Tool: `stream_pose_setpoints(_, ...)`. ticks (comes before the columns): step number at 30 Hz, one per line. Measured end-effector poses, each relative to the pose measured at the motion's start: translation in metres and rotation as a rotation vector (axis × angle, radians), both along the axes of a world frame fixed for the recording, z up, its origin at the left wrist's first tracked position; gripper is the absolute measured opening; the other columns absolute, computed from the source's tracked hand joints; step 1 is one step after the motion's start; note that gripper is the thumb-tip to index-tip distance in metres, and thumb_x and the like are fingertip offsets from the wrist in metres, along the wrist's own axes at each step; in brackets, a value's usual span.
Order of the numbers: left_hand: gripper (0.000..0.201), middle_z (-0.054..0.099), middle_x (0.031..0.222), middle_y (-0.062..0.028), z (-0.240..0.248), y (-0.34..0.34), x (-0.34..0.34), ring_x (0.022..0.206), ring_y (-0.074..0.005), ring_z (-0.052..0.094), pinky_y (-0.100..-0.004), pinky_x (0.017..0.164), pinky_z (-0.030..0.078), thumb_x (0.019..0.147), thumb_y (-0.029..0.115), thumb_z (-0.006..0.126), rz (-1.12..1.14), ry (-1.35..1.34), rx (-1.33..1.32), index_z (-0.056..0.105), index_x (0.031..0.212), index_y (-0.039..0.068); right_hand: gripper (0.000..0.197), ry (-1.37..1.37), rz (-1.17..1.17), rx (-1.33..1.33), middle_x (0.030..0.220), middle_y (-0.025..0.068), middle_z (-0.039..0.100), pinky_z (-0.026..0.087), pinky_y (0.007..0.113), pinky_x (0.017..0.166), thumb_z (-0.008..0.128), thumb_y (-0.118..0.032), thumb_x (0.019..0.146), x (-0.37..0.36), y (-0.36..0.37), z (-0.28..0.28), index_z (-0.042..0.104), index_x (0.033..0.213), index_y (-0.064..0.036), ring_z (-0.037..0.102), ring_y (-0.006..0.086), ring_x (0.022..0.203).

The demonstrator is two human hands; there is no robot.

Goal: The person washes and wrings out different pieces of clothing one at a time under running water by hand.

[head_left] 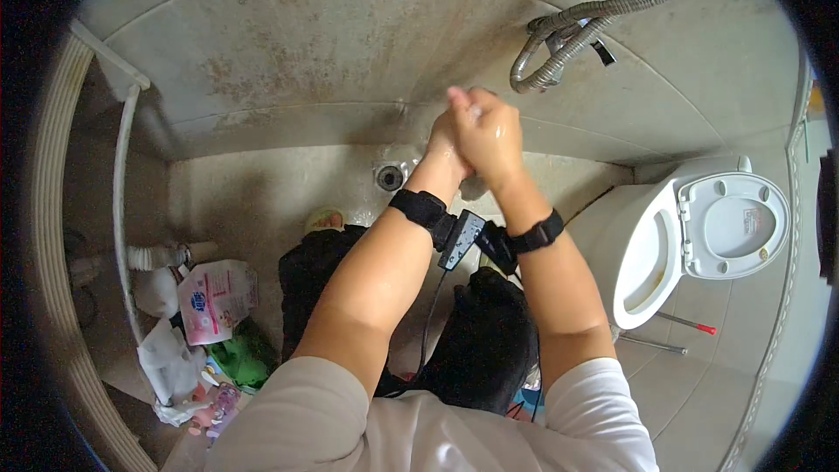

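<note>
My two hands are pressed together in front of the tiled wall, above the wet floor. My right hand (495,138) is closed over my left hand (444,138), with its fingers curled round it. Most of the left hand's fingers are hidden behind the right, and the fingertips are a little blurred. Wet, whitish patches that look like lather show between and on the hands. A black strap (421,215) circles my left wrist and another strap (537,232) my right; small dark devices (461,240) hang between them, with a cable running down.
Beyond the hands, a metal shower hose (612,7) loops on the wall. A floor drain (390,177) lies left of them. To the right stands a white toilet (648,275), lid raised. At left are a pink-and-white pouch (212,301), a green bag (242,357) and a pipe (157,257).
</note>
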State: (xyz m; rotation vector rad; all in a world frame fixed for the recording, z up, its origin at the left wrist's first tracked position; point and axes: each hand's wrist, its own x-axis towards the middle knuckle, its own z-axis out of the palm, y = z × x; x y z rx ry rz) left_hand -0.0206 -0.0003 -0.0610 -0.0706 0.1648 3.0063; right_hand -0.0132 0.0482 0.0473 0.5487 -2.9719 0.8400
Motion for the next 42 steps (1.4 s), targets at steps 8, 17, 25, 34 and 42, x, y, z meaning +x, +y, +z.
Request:
stream_pose_setpoints(8,0.025,0.066,0.078,-0.0043,0.053,-0.008,0.002,0.066,-0.0181,0.062,-0.0301,0.063,0.050,0.085,0.031,0.062,-0.173,-0.158,-0.514,0.064,0.090,0.007,0.038,0.007,-0.139,-0.290,0.082,0.0258,0.063,0.046,0.041,0.072,0.051,-0.033,0.088,-0.059,0.077,-0.049,0.061,0.092,0.0029,0.062,0.0391,0.083)
stream_pose_setpoints(17,0.013,0.066,0.084,-0.0066,0.061,-0.048,0.009,0.074,-0.0208,0.064,-0.0339,0.069,0.053,0.079,0.004,0.067,0.016,-0.147,-0.256,0.062,0.091,0.006,0.039,-0.374,0.018,0.162,0.100,0.0131,0.065,0.045,0.033,0.084,0.065,-0.023,0.080,-0.017,0.095,-0.051,0.059,0.108,0.0023,0.060,0.0246,0.095)
stream_pose_setpoints(25,0.063,0.057,0.117,-0.0173,0.052,-0.056,0.021,0.106,-0.0260,0.056,-0.0339,0.087,0.046,0.075,0.018,0.072,0.206,-0.280,-1.440,0.043,0.128,-0.001,0.021,-0.749,0.018,-1.118,0.091,0.0029,0.062,0.044,0.028,0.074,0.057,-0.009,0.083,-0.022,0.082,0.024,0.057,0.103,-0.0045,0.057,0.0143,0.080)
stream_pose_setpoints(34,0.058,0.058,0.115,-0.0105,0.045,-0.026,0.025,0.105,-0.0303,0.055,-0.0383,0.089,0.044,0.077,0.047,0.066,-0.279,-0.510,-0.218,0.054,0.118,0.008,0.029,-0.797,0.030,-1.131,0.098,0.0064,0.061,0.046,0.030,0.082,0.063,-0.006,0.080,0.013,0.055,0.006,0.052,0.107,-0.0044,0.058,0.0158,0.090)
stream_pose_setpoints(42,0.025,0.065,0.095,-0.0096,0.041,-0.006,-0.013,0.086,-0.0239,0.063,-0.0439,0.080,0.050,0.091,0.026,0.045,-0.091,-0.250,-0.232,0.061,0.095,0.007,0.034,-0.109,-0.124,-0.569,0.093,0.0157,0.063,0.049,0.034,0.072,0.067,-0.015,0.076,-0.038,0.056,-0.018,0.055,0.102,0.0026,0.062,0.0220,0.081)
